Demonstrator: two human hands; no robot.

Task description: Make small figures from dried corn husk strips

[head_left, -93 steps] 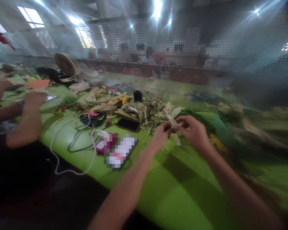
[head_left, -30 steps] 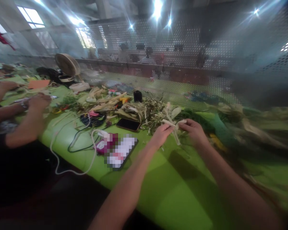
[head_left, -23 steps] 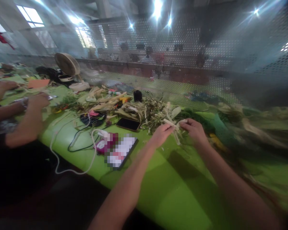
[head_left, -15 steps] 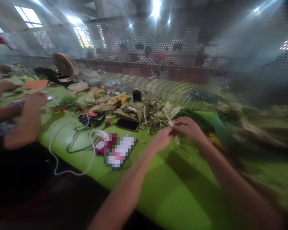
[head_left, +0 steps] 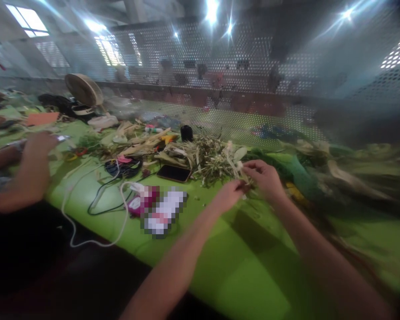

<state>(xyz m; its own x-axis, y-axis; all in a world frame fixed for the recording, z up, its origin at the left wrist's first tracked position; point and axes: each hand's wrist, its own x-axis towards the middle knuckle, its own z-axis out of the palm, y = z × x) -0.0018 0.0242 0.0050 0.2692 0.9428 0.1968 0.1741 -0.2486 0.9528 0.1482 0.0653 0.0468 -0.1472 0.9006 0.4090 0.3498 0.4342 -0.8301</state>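
My left hand (head_left: 232,194) is closed in a pinch low on a pale, dried husk-like piece (head_left: 239,154). Just above and to the right, my right hand (head_left: 264,178) pinches the same piece higher up, near a small whitish part. Its broad, leaf-like top stands out past my fingers; the lower part is mostly covered by them. Directly behind lies a heap of dry cut stems (head_left: 213,162), which blends with the piece.
On the green table (head_left: 226,271) lie a dark phone (head_left: 174,173), a blurred-out phone-like object (head_left: 165,212), a magenta item (head_left: 142,202) and a white cable (head_left: 98,243). Husks and greenery (head_left: 300,169) spread right. A fan (head_left: 84,90) and a co-worker's arm (head_left: 26,175) are left.
My hands have come slightly apart: the left is a little lower, the right finger tips have shifted up the piece. The whole view has moved slightly, with the table things sliding left.
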